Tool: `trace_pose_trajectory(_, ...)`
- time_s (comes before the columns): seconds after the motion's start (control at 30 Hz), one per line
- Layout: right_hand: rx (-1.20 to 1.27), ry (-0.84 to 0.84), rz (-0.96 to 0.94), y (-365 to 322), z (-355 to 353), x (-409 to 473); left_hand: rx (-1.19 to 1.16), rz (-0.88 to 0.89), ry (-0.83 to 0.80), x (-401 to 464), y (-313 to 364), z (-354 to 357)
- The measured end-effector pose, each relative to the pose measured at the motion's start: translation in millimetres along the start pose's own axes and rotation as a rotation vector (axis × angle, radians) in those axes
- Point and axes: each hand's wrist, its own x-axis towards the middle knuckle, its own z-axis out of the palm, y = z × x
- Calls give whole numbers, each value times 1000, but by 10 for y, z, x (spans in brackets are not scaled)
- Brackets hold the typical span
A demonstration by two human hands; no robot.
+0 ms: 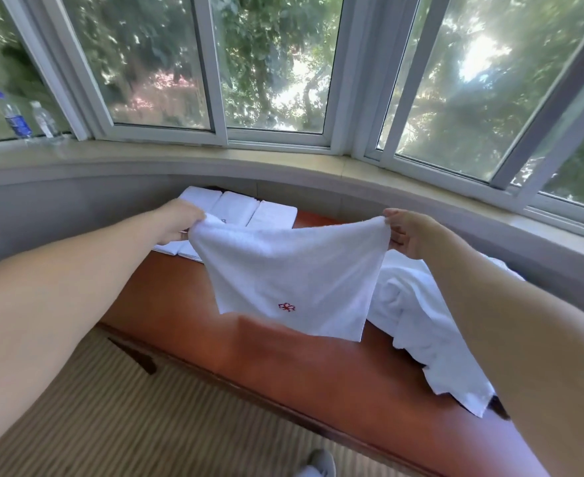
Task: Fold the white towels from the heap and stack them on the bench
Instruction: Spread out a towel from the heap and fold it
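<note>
Head view: you look down along both of your bare arms at a reddish-brown bench (187,304) under a curved bay window (269,63); wide-angle bending curves the sill (111,156) and frames
Hidden: your left hand (177,223) covers part of the folded towels (245,210) behind it, so you cannot count how many lie in each pile; the held towel (294,273) screens the bench middle and the near edge of the heap (417,315); your right forearm cuts off the heap's far right side
Hard to make out: the small red emblem (286,307) on the held towel is too small to read; trees outside are blurred
Left grip: your fingers are curled tight round the towel's upper left corner, bunching the cloth
Right grip: your right hand (409,232) pinches the upper right corner between thumb and fingers; the other fingers spread loosely below
Held towel: stretched in the air between your hands, its lower edge hanging free above the bench
Folded towels: three side by side at the bench's far left end
Heap: crumpled white cloth on the bench at right, one end trailing toward you
Sill: two water bottles (15,115) at far left
Floor: striped carpet (128,425); a shoe (319,463) at the bottom edge
</note>
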Motion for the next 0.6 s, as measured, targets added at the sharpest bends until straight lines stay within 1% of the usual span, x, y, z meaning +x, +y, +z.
trace_pose_trajectory(0.1,83,68,-65,77,12,-6,-38,-8,-41,-10,-52,-24)
trace_pose_trajectory(0.2,48,67,-112,117,-7,-31,-111,-58,-76,-5,-93,-65)
trace_pose_trajectory(0.27,39,75,-144,124,-23,-63,-79,-68,-122,-13,-84,-100)
trace_pose_trajectory(0.33,68,93,-162,118,-47,-96,0,-51,-174,-23,-56,-121)
trace_pose_trajectory(0.4,69,74,-169,130,-73,-100,148,-7,-195,-28,-36,-123)
trace_pose_trajectory(0.47,-28,50,-202,152,-96,-100,377,82,-152,-22,-40,-106)
trace_pose_trajectory(0.53,-322,83,-298,182,-108,-115,634,193,-103,-4,-68,-89)
trace_pose_trajectory(0.6,-585,127,-411,215,-93,-135,826,279,-72,6,-88,-66)
